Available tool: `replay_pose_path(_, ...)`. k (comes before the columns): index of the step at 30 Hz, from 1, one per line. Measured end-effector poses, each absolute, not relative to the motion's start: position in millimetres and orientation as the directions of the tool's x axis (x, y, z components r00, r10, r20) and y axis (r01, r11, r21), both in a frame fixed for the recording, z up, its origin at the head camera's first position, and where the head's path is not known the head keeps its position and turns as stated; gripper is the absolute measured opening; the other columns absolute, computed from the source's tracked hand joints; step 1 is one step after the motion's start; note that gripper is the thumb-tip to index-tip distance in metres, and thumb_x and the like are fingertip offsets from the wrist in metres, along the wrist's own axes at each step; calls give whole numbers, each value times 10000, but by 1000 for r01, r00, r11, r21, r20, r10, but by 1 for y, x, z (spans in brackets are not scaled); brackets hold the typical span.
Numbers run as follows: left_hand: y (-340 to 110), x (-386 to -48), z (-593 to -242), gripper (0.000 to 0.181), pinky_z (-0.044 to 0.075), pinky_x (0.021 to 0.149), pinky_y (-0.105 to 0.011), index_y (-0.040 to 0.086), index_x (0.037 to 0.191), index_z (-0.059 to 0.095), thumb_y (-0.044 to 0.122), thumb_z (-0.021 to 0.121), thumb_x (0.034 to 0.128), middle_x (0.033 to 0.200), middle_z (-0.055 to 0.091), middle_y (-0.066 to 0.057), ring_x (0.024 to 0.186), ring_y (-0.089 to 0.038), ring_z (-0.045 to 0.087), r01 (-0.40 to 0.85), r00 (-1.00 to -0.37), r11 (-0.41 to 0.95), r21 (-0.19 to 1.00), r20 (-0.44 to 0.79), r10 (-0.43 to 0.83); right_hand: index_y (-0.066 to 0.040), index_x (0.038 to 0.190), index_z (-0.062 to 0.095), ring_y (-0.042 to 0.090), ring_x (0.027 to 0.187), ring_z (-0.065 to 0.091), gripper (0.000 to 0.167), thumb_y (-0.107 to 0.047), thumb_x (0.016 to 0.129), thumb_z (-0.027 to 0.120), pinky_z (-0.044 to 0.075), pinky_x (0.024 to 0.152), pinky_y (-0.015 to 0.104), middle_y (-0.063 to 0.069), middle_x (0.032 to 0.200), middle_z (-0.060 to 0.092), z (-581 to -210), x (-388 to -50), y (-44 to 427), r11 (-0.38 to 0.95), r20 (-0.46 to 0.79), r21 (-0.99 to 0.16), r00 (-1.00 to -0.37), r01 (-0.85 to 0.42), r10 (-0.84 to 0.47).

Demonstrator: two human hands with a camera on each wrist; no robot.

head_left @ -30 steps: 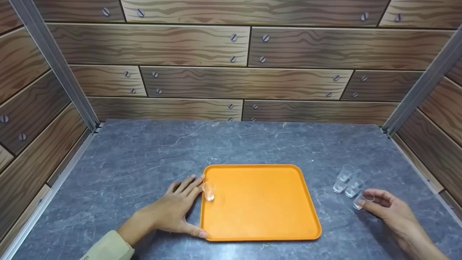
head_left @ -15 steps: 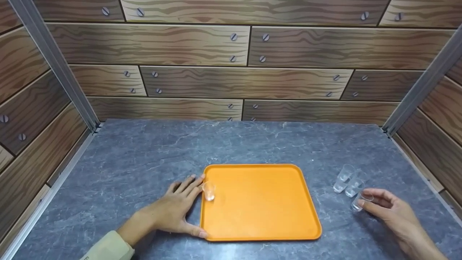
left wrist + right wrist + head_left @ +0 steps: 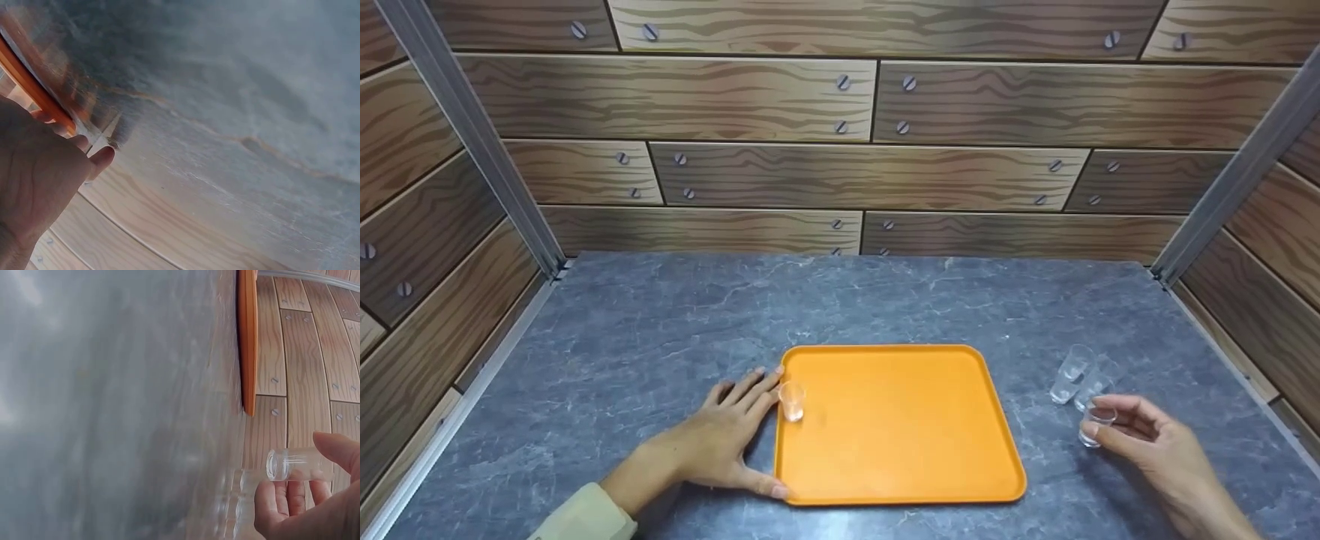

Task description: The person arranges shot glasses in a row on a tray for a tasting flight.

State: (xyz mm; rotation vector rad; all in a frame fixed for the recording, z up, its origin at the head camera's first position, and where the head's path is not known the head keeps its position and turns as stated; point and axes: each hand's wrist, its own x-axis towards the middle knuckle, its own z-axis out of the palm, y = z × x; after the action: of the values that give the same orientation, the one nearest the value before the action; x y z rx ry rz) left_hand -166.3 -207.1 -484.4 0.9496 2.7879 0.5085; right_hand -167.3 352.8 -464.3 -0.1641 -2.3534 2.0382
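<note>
An orange tray point(image 3: 900, 427) lies on the dark marbled table, and a small clear glass point(image 3: 792, 402) stands on it at its left edge. My left hand point(image 3: 709, 442) rests with spread fingers along that edge; in the left wrist view the hand point(image 3: 45, 163) is beside the tray rim point(image 3: 34, 84). To the right of the tray my right hand point(image 3: 1159, 450) pinches a clear glass point(image 3: 1098, 426) between thumb and fingers. The right wrist view shows this glass point(image 3: 295, 464) in the hand point(image 3: 320, 506), off the table surface.
Several more clear glasses point(image 3: 1071, 375) stand close together just behind my right hand. Wood-patterned walls point(image 3: 855, 172) enclose the table point(image 3: 675, 300) at the back and sides, with metal posts point(image 3: 1237, 165) at the back corners.
My right hand has moved a little left and toward me with its glass, away from the other glasses. The left hand stays at the tray edge. The head view has shifted slightly.
</note>
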Motion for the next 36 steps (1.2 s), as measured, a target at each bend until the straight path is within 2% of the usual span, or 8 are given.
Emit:
replay_pose_path(12,-207,-166,-485,1258,222,1194,-771,57,1713,290,893,667,852,1807,144,-177,1636,-463,134,565,-790,746,352,-31,613,14,1304,711,104,1011,692,345,-28,979,821,581,853,234,-49,1135,755,-455,-169,333,248,-59,-966,-996,73,63)
replay_pose_path(17,-206,-167,-485,1246,234,1191,-770,63,1707,302,893,666,852,1805,151,-183,1633,-462,149,572,-788,746,341,-24,615,7,1337,708,115,1021,675,413,-73,960,855,578,866,241,-15,1180,748,-451,-172,318,274,-79,-958,-996,87,39)
replay_pose_path(24,-207,-167,-485,1227,243,1181,-778,82,1716,290,870,684,862,1807,144,-180,1636,-463,141,573,-784,734,364,-17,621,41,1358,697,136,1040,723,470,-63,936,876,591,888,258,66,1187,747,-449,-175,295,232,-80,-969,-997,79,6)
replay_pose_path(36,-208,-167,-486,1226,243,1176,-786,86,1718,290,869,685,862,1811,136,-168,1638,-455,136,564,-786,738,371,-31,617,38,1361,714,170,1051,750,488,-47,914,892,598,922,282,96,1157,775,-453,-179,266,179,-116,-978,-992,105,-51)
